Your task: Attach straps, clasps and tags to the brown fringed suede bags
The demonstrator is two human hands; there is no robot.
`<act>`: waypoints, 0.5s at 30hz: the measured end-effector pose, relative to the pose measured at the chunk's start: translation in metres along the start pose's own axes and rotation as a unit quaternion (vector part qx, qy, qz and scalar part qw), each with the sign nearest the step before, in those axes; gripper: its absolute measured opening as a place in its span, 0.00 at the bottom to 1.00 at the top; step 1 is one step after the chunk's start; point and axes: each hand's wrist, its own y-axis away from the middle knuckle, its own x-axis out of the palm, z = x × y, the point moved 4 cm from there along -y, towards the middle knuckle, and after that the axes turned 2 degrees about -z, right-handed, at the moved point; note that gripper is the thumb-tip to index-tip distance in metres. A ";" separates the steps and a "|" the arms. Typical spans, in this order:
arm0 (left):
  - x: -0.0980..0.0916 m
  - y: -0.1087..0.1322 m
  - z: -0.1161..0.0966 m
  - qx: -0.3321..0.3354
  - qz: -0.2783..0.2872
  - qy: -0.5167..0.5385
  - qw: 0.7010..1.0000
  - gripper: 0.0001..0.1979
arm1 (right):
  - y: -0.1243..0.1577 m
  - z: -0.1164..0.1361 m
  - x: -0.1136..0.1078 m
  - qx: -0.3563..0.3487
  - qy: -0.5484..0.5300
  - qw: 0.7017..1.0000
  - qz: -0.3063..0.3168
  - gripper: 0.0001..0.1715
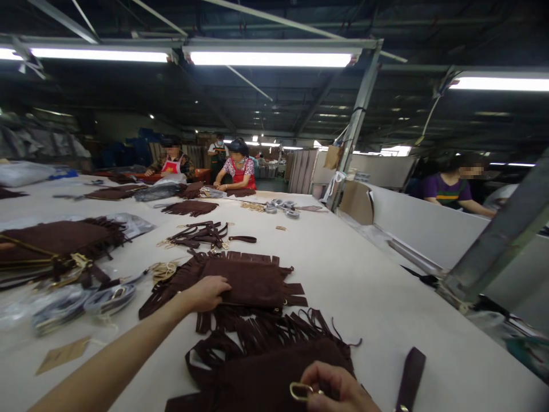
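My left hand (208, 293) reaches over a dark brown fringed bag (253, 280). Its fingers are curled on the bag's left part. At the bottom, my right hand (334, 389) is closed on a gold metal clasp (301, 391), thumb and forefinger pinching it. Beneath that hand lies a second brown fringed bag (266, 372), cut off by the lower edge of the view. A brown wrist strap (412, 375) lies to the right of my right hand. Whether the clasp joins a strap cannot be seen.
Brown straps (201, 234) with gold clips lie beyond the near bags. On the left are wrapped coiled straps (109, 300), a tan tag (63, 355) and stacked fringed bags (64, 240). A metal post (497, 246) stands at right. Co-workers (240, 171) are across the white table (386, 303).
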 end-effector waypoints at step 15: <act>0.035 -0.087 -0.100 0.158 -0.099 0.000 0.982 0.15 | -0.103 0.027 -0.067 -0.099 -0.283 0.929 -0.215 0.26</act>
